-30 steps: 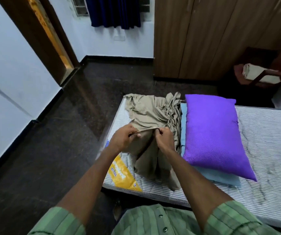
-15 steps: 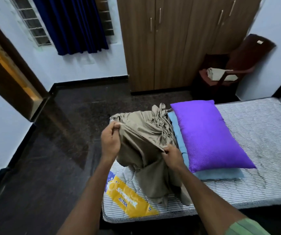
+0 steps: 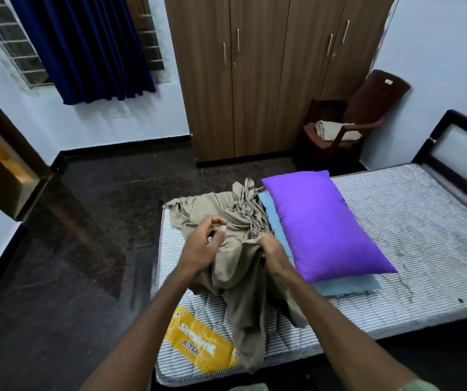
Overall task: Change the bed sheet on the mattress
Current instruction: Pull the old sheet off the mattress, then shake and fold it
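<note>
**Sheet handling notes: soft, light, grab the hem**

Sheet (image 3: 235,230) bunched in a beige heap on the near corner of the striped mattress (image 3: 395,221), one tail drooping over the front edge past the yellow label (image 3: 195,340). Just beside it, a purple pillow (image 3: 319,224) stacked on a blue one (image 3: 345,286).

Right hand (image 3: 274,252) pinching a gathered fold of the cloth, fingers curled into it. Left hand (image 3: 202,244) hovering over the heap, fingers loosely curled, gripping nothing as far as can be seen.

Looks thin, floppy and light, probably a bit slinky, so no stiffness to lean on. Best bet: hunt for a hem or corner, not the crumpled middle, then shake out. Gathered cords near the pillows likely to tangle. Pillows probably need moving off first.
</note>
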### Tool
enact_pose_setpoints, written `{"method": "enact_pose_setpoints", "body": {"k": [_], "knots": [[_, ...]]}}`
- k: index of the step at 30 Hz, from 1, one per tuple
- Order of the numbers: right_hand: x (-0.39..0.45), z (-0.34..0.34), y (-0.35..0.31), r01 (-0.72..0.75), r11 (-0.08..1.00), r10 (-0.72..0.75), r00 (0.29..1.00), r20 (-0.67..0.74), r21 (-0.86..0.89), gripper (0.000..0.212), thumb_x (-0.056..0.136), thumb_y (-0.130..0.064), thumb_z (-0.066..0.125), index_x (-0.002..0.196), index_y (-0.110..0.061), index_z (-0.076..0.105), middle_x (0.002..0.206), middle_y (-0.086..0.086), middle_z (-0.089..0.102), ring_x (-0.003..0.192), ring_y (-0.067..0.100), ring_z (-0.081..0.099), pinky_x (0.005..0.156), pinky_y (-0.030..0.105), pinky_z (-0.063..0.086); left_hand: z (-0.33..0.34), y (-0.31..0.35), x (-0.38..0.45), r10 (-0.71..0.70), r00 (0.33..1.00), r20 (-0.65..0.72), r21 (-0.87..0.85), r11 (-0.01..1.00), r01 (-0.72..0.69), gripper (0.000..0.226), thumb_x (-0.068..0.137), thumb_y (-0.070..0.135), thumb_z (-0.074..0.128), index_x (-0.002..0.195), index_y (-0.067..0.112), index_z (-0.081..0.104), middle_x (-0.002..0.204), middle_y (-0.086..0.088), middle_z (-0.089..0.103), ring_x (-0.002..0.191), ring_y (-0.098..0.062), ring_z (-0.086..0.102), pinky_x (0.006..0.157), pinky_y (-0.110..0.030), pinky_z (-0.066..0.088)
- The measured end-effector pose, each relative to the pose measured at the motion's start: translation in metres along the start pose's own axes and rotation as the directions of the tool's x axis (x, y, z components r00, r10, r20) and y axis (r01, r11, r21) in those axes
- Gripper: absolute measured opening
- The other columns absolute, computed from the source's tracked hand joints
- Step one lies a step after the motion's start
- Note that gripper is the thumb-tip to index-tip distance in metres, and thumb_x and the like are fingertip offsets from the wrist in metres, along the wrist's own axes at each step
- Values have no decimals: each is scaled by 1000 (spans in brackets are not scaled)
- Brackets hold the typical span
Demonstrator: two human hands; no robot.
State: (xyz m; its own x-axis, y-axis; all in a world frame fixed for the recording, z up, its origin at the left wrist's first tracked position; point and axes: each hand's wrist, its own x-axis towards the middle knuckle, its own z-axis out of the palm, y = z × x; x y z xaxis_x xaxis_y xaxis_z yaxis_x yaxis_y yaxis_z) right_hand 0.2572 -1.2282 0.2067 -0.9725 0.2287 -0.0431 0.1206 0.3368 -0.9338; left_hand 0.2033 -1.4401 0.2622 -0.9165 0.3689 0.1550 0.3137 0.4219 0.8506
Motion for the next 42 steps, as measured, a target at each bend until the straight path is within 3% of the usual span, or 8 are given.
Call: {"method": "enact_pose_setpoints", "body": {"k": [5, 10, 17, 23, 30, 35, 38, 42], "knots": [[-7, 5, 3, 155, 974, -140, 985, 96, -167, 18, 98, -31, 45, 86, -21, 53, 88, -1, 57, 88, 17, 55, 82, 42, 46, 42, -7, -4, 84, 949, 303, 163, 977, -138, 53, 90, 37, 71, 141, 35, 55, 130, 17, 66, 116, 1, 63, 102, -27, 51], [14, -16, 4, 272, 952, -244, 951, 189, -139, 19, 101, -31, 51, 90, -17, 55, 90, 1, 56, 89, 19, 54, 83, 40, 45, 38, -8, 7, 23, 958, 285, 148, 987, -68, 20, 89, 36, 74, 108, 30, 75, 101, 23, 74, 95, 5, 67, 87, -30, 54], [44, -31, -1, 407, 873, -319, 893, 319, -268, 29, 98, -29, 67, 78, -38, 47, 85, -13, 47, 82, 0, 47, 76, 24, 40, 30, 4, 30, 59, 998, 30, 319, 945, -65, 16, 89, 44, 70, 91, 29, 64, 87, 14, 66, 82, -6, 59, 71, -31, 46], [49, -30, 12, 340, 874, -289, 938, 190, -348, 17, 88, -42, 64, 84, -26, 64, 90, -7, 52, 87, 8, 54, 83, 40, 50, 13, 19, 45, 161, 977, -137, 278, 953, -118, 14, 89, 36, 70, 86, 27, 59, 90, 13, 58, 86, -8, 58, 77, -32, 49], [43, -10, -6, 343, 927, -340, 939, 43, -150, 28, 88, -50, 72, 109, -34, 63, 107, -19, 63, 100, -2, 63, 86, 21, 54, 8, 49, 65, 165, 983, -76, 200, 969, -147, 8, 90, 28, 63, 97, 31, 66, 93, 16, 69, 91, -7, 66, 85, -38, 54], [58, -14, -10, 306, 920, -322, 947, -25, -247, 10, 92, -36, 67, 86, -28, 65, 84, -12, 56, 81, 8, 56, 76, 39, 51, 10, 59, 67, 176, 956, -233, 278, 955, -108, 9, 92, 24, 65, 96, 32, 66, 88, 19, 69, 84, -1, 65, 76, -33, 55], [64, -23, -10, 309, 916, -310, 950, 35, -255, 10, 86, -42, 70, 88, -33, 68, 87, -12, 56, 82, 3, 56, 71, 29, 48, 7, 61, 67, 150, 916, -371, 235, 970, -64, 11, 92, 24, 67, 95, 35, 68, 86, 21, 70, 79, -1, 66, 69, -32, 56], [64, -19, -14, 314, 904, -284, 948, 143, -290, 17, 87, -41, 75, 100, -31, 72, 94, -10, 55, 88, 1, 53, 75, 23, 44, 5, 70, 73, 194, 937, -291, 237, 963, -126, 10, 91, 25, 68, 94, 35, 71, 85, 20, 71, 78, -3, 67, 68, -31, 56]]}}
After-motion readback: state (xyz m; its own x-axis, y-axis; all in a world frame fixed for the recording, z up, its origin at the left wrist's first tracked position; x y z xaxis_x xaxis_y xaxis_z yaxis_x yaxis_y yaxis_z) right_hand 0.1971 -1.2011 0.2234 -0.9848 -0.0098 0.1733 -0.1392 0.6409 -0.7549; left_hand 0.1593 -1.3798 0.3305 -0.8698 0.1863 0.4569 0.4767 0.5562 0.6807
